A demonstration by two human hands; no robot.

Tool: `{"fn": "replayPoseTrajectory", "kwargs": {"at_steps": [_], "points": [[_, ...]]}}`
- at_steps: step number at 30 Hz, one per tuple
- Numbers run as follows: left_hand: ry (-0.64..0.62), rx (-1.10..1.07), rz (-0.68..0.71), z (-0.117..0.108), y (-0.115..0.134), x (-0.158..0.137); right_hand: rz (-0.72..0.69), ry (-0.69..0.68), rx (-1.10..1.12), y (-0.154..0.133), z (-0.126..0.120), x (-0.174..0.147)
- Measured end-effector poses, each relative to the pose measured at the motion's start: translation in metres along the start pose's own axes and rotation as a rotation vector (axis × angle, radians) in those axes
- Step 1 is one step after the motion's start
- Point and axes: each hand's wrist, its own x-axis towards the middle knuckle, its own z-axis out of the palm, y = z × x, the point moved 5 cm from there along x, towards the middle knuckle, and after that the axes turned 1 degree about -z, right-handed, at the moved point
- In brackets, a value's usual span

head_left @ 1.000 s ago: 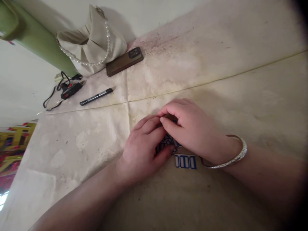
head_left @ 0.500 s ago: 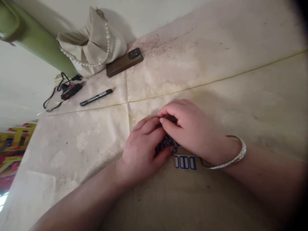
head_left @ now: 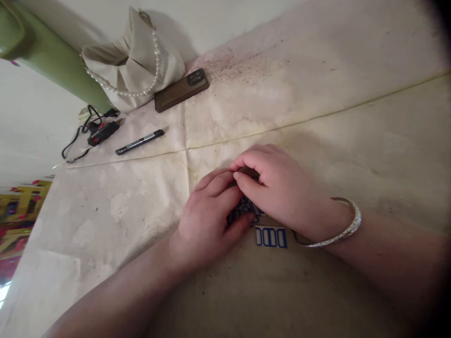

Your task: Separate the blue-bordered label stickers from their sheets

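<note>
Between my two hands lies a small heap of white paper labels with blue borders (head_left: pixel 245 205), mostly hidden by the fingers. My left hand (head_left: pixel 211 216) curves around its left side, the thumb lying along the near edge. From the right, my right hand (head_left: pixel 278 183) is cupped over the heap, its thumb and forefinger meeting the fingertips of the left. A flat label strip (head_left: pixel 271 237) with blue-framed boxes rests on the table just nearer to me, by the right wrist. A silver bangle (head_left: pixel 347 230) circles that wrist.
A black marker (head_left: pixel 140 142) lies to the left on the creased pale table cover (head_left: pixel 141 188). Farther back are a phone (head_left: pixel 181 91), a cream handbag (head_left: pixel 130 65) with a pearl strap, and a black glue gun (head_left: pixel 103 134) with its cord. A green cylinder (head_left: pixel 52 61) leans behind.
My hands keep their place around the labels, with hardly any movement. The whole view has shifted very slightly.
</note>
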Motion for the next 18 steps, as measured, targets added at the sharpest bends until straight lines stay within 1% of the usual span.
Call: {"fn": "replayPoseTrajectory", "kwargs": {"at_steps": [18], "points": [[0.005, -0.005, -0.002, -0.0005, -0.0001, -0.0004, 0.001, -0.001, 0.002, -0.0013, -0.0006, -0.0003]]}}
